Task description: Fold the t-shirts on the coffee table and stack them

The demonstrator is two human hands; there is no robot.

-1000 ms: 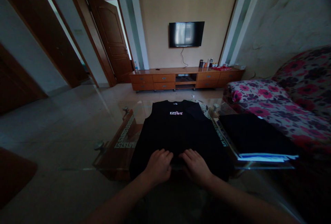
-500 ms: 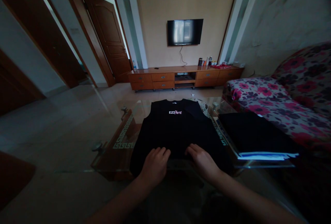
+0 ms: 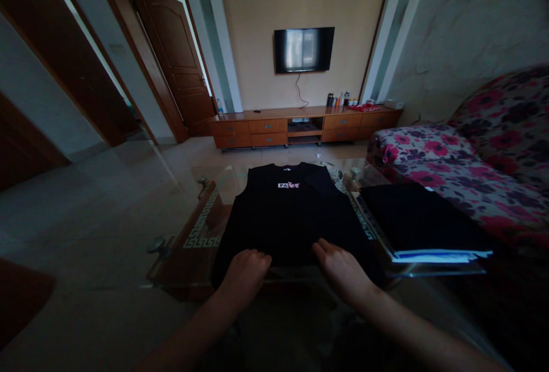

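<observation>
A black T-shirt (image 3: 283,217) lies spread flat on the glass coffee table (image 3: 171,269), its collar pointing away from me. On its chest is a small white and pink print, and no sleeves stick out at its sides. My left hand (image 3: 247,272) is closed at the near hem, left of the middle, with the fingers curled on the cloth. Right of the middle, my right hand (image 3: 341,269) is closed on the same hem. Both fingertips are partly hidden in the dark cloth.
At the table's right side sits a stack of folded dark clothes (image 3: 422,217) with white and blue layers below. A flowered sofa (image 3: 480,171) stands to the right. Across the room are a low wooden cabinet (image 3: 268,127) and a wall television (image 3: 303,50).
My left hand has moved slightly left and down along the hem. My right hand stays nearly in place, and the shirt lies much as before. The view has shifted a little.
</observation>
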